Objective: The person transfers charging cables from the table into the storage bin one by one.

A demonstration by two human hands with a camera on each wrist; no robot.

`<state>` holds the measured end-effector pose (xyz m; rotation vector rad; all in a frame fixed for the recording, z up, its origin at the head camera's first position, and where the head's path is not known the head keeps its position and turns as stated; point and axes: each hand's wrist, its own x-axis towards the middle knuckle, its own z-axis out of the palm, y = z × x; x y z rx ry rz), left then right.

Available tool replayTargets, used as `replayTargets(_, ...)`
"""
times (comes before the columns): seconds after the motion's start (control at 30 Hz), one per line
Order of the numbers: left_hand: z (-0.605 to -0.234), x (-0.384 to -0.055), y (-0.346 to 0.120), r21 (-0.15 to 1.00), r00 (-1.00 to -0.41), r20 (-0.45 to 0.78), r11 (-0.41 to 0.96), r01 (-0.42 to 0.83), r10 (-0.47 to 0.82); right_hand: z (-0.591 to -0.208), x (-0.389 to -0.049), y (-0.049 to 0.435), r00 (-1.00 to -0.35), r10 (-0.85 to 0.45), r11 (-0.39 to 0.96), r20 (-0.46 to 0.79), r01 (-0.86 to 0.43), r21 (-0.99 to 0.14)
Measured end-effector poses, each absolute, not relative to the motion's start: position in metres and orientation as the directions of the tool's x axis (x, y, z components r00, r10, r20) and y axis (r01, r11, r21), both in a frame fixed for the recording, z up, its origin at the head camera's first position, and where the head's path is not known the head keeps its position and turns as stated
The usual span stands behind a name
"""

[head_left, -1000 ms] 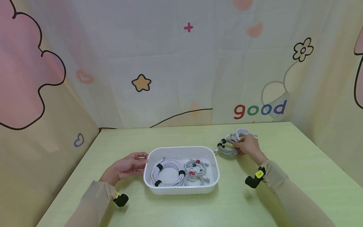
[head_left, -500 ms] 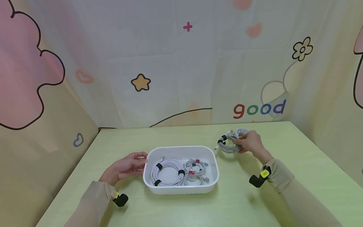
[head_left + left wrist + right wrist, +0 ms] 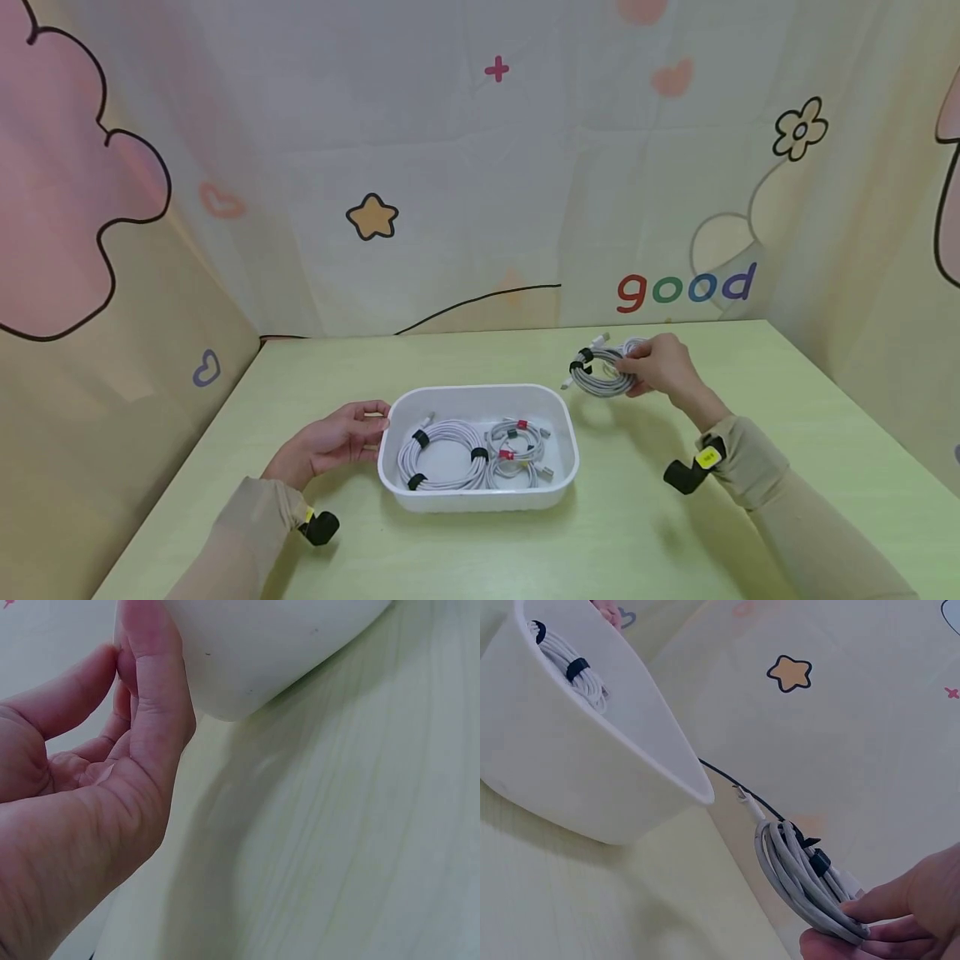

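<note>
In the head view, my right hand (image 3: 663, 367) pinches a coiled grey cable (image 3: 600, 387) by its right side, raised over the back right of the table. Black ties wrap the coil, and its plugs stick out at the left. Part of a white cable coil (image 3: 636, 343) shows behind my fingers, mostly hidden. My left hand (image 3: 341, 437) grips the left rim of a white plastic bin (image 3: 480, 502), thumb and fingertips at the edge. Inside lie a large white cable coil (image 3: 450, 430) with black ties and smaller coils with red ties (image 3: 507, 456).
The bin stands mid-table on the pale green wood-grain table (image 3: 480, 558). A printed curtain (image 3: 450, 167) rises along the table's back edge and both sides. Each wrist carries a small black camera (image 3: 686, 475).
My right hand has lifted the grey coil, with the white one behind it, off the table and slightly left. The left hand and the bin have stayed put.
</note>
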<state>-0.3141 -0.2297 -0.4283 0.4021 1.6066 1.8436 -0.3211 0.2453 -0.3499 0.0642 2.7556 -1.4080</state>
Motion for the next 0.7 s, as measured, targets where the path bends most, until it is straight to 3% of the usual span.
replayTargets(0.7, -0.427, -0.314, -0.23, 0.959, -0.752, -0.202, -0.029, -0.282, 0.628, -0.335, -0.308, 0.212, -0.995, -0.057, 0.606, -0.083, 0.031, -0.795)
